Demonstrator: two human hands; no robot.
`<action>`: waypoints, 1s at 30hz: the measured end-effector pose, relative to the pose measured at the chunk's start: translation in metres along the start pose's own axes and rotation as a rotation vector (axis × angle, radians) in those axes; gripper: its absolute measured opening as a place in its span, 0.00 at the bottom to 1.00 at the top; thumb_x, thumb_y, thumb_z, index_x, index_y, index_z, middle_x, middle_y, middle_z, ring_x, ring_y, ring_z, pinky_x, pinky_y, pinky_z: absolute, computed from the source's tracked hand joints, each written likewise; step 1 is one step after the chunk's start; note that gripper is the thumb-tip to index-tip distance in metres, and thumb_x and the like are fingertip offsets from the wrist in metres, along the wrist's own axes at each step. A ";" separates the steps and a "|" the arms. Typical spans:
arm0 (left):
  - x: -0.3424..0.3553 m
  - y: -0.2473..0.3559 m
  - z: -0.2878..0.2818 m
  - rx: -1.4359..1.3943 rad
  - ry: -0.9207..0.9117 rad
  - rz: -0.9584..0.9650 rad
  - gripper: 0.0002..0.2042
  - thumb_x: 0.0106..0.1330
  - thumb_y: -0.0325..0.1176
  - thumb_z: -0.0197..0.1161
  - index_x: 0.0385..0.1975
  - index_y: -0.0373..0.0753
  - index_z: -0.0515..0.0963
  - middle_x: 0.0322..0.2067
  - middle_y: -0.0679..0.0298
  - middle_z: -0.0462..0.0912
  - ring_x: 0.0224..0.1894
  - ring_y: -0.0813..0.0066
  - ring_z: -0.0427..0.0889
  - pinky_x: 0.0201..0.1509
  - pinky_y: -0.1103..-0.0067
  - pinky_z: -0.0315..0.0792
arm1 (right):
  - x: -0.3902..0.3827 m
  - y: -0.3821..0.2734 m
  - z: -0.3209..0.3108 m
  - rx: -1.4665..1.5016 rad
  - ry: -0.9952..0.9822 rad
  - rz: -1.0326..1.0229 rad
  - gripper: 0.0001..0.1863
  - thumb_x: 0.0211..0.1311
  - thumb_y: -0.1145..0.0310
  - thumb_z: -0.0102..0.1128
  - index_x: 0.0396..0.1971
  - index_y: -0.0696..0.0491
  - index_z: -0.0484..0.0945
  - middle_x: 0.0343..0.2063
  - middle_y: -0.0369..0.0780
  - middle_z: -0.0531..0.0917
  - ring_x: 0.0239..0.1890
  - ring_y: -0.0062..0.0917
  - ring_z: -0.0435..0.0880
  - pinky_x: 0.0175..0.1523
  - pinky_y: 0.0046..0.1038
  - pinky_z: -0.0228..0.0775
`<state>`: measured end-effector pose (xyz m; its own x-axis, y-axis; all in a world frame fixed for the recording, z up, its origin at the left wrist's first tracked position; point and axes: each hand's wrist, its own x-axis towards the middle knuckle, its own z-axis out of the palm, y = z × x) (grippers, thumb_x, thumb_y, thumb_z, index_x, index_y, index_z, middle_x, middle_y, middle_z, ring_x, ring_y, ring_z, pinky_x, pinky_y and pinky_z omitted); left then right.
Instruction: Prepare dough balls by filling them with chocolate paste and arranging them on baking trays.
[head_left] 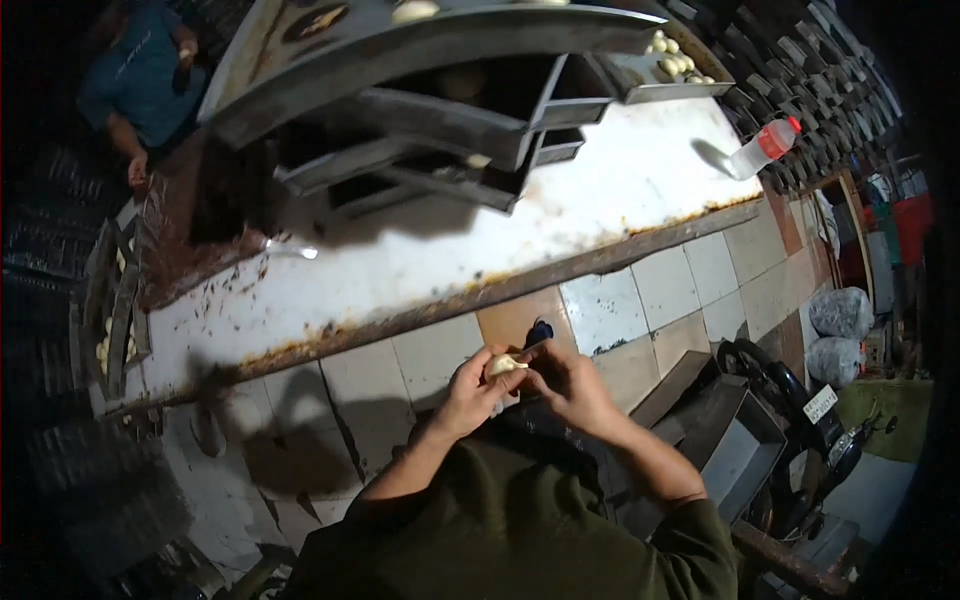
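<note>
In front of my body, at the near side of the table, my left hand (468, 398) holds a small pale piece of dough (503, 366) in curled fingers. My right hand (578, 392) is closed, its thumb and fingertips pinching the right edge of the same dough. Part of the dough is hidden by the fingers, and I cannot tell whether anything is inside it. Beyond both hands lies the white tabletop (590, 190), its near edge rusty and stained.
Stacked metal trays (440, 120) stand on the table; a tray of dough balls (678, 64) lies behind. A red-capped bottle (765, 148) stands at right. Dark brown paste (195, 230) covers the left. Another person (150, 75) is at far left. A motorcycle (815, 420) stands right.
</note>
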<state>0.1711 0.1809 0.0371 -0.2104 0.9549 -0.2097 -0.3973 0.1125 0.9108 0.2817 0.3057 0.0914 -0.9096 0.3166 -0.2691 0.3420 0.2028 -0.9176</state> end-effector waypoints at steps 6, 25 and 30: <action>0.191 -0.002 0.083 -0.317 0.525 0.251 0.07 0.62 0.30 0.53 0.37 0.36 0.69 0.32 0.64 0.71 0.33 0.80 0.73 0.35 0.83 0.71 | 0.016 0.077 -0.072 -0.461 0.662 -0.395 0.18 0.41 0.84 0.51 0.37 0.56 0.75 0.51 0.53 0.61 0.54 0.47 0.57 0.58 0.44 0.47; 0.158 -0.106 0.037 0.899 0.077 -0.067 0.15 0.59 0.43 0.55 0.37 0.37 0.70 0.39 0.55 0.69 0.45 0.58 0.70 0.46 0.70 0.65 | 0.209 0.116 -0.253 -0.675 0.677 -0.305 0.01 0.48 0.76 0.52 0.20 0.56 0.72 0.25 0.45 0.73 0.30 0.41 0.67 0.36 0.39 0.58; 0.147 -0.095 -0.016 0.908 -0.217 -0.042 0.10 0.57 0.36 0.56 0.33 0.37 0.71 0.36 0.55 0.69 0.44 0.59 0.68 0.45 0.69 0.63 | 0.146 0.125 -0.229 -1.079 0.389 -0.277 0.12 0.44 0.75 0.54 0.32 0.57 0.68 0.37 0.50 0.69 0.41 0.43 0.65 0.45 0.39 0.60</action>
<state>0.1632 0.3065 -0.0862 -0.0040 0.9654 -0.2607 0.4687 0.2321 0.8523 0.2455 0.5892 0.0039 -0.9150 0.3615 0.1791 0.3360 0.9286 -0.1575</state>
